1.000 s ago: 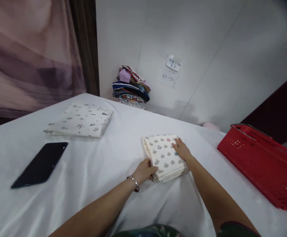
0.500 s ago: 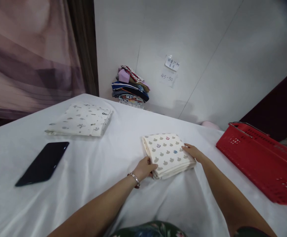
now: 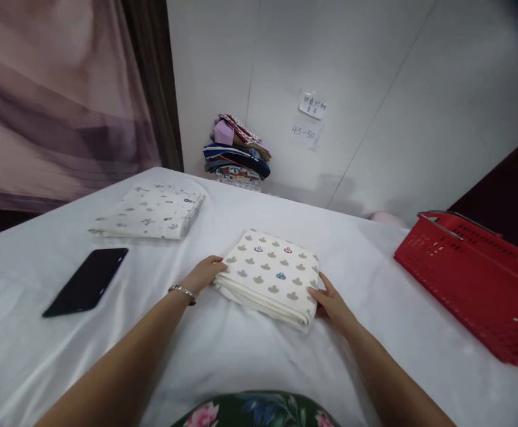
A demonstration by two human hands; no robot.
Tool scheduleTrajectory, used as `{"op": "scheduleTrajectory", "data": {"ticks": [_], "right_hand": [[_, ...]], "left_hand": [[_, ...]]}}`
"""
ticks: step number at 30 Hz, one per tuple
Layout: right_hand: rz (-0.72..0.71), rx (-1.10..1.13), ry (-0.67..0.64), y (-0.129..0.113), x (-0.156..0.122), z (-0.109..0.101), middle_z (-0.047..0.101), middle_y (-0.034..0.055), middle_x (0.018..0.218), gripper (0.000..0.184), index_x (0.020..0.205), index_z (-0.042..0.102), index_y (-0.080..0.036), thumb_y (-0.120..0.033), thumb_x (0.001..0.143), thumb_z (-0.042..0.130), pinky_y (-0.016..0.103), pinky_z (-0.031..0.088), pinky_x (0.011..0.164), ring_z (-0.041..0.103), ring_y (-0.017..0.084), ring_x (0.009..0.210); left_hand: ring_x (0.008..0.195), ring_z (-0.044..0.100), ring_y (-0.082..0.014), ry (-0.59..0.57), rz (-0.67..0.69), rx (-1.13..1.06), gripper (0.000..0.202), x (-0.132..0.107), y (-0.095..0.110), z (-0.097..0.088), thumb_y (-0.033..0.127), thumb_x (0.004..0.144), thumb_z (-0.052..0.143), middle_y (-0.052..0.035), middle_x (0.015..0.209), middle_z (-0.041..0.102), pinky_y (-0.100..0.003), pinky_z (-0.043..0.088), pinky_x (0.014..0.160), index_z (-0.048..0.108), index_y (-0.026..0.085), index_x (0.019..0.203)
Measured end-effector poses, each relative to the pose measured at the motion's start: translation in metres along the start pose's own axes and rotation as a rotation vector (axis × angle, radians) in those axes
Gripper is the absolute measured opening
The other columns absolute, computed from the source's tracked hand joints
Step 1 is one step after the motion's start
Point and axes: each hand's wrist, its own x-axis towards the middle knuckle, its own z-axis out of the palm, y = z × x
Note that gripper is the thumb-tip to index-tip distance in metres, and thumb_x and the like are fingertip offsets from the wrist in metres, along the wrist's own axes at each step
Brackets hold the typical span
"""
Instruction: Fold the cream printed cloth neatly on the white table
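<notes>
A folded cream cloth (image 3: 271, 274) printed with small grey shapes lies on the white table (image 3: 223, 350) in front of me. My left hand (image 3: 204, 274), with a bracelet at the wrist, grips the cloth's left edge, fingers curled on it. At the near right corner my right hand (image 3: 332, 300) grips the cloth, fingers tucked under its edge. The cloth sits turned at an angle between both hands.
A second folded printed cloth (image 3: 152, 210) lies at the far left. A black phone (image 3: 86, 280) rests near the left. A red plastic basket (image 3: 476, 282) stands at the right. A stack of folded clothes (image 3: 237, 152) leans by the wall, under a paper note (image 3: 312, 107).
The cloth has been turned and slid left toward the table's middle. My right hand moved from its far right side to the near right corner; my left hand moved left with the edge.
</notes>
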Motion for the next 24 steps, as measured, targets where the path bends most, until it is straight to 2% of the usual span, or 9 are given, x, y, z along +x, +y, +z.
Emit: {"op": "scheduleTrajectory", "data": {"ticks": [3,8,10,13,15,18,24], "right_hand": [[-0.007,0.065,0.062,0.008,-0.002,0.003,0.063,-0.0011,0.07,0.097,0.142,0.013,-0.023,-0.042,0.067,0.072,0.024,0.048,0.047,0.058,0.015,0.059],[-0.018,0.095,0.073,0.006,0.0,0.005,0.062,-0.0022,0.068,0.097,0.141,0.016,-0.024,-0.042,0.065,0.073,0.023,0.046,0.045,0.056,0.014,0.057],[-0.027,0.094,0.097,0.005,-0.001,0.008,0.06,-0.0032,0.065,0.097,0.141,0.018,-0.024,-0.043,0.063,0.073,0.022,0.043,0.043,0.055,0.014,0.054],[-0.054,0.086,0.151,0.008,-0.002,0.012,0.059,-0.0042,0.062,0.097,0.14,0.021,-0.025,-0.045,0.061,0.074,0.022,0.04,0.04,0.051,0.012,0.047],[-0.074,0.092,0.168,0.011,-0.002,0.013,0.059,-0.0042,0.061,0.097,0.14,0.022,-0.025,-0.047,0.06,0.073,0.022,0.039,0.04,0.05,0.012,0.045],[-0.092,0.106,0.165,0.012,-0.002,0.014,0.059,-0.0035,0.062,0.098,0.14,0.021,-0.024,-0.047,0.06,0.073,0.022,0.038,0.039,0.05,0.013,0.045],[-0.086,0.072,0.149,0.009,-0.005,0.013,0.056,-0.0059,0.057,0.097,0.14,0.021,-0.024,-0.047,0.061,0.072,0.022,0.039,0.039,0.048,0.012,0.043]], "left_hand": [[0.075,0.058,-0.018,0.026,0.047,0.222,0.043,-0.006,-0.001,-0.005,0.033,0.069,0.052,-0.0064,0.089,0.063,-0.025,0.043,0.059,0.054,0.014,0.108],[0.104,0.054,-0.0228,0.165,0.308,0.53,0.053,-0.012,0.022,0.004,0.03,0.076,0.047,-0.0108,0.125,0.052,-0.033,0.041,0.089,0.042,0.015,0.127],[0.116,0.046,-0.0241,0.181,0.423,0.586,0.055,-0.01,0.03,0.014,0.035,0.08,0.044,-0.0121,0.133,0.044,-0.034,0.035,0.098,0.039,0.012,0.13],[0.133,0.022,-0.0253,0.182,0.551,0.706,0.062,0.0,0.032,0.031,0.044,0.081,0.042,-0.0122,0.146,0.025,-0.037,0.021,0.108,0.035,0.01,0.133],[0.136,0.015,-0.0258,0.105,0.52,0.782,0.066,0.009,0.026,0.041,0.049,0.081,0.04,-0.0118,0.148,0.017,-0.04,0.016,0.108,0.032,0.012,0.136],[0.135,0.018,-0.0251,-0.029,0.423,0.819,0.071,0.019,0.015,0.047,0.055,0.081,0.035,-0.012,0.148,0.016,-0.039,0.018,0.107,0.028,0.013,0.138],[0.134,0.021,-0.024,-0.031,0.429,0.751,0.073,0.019,0.01,0.045,0.054,0.079,0.038,-0.0108,0.148,0.017,-0.034,0.017,0.108,0.03,0.012,0.138]]}}
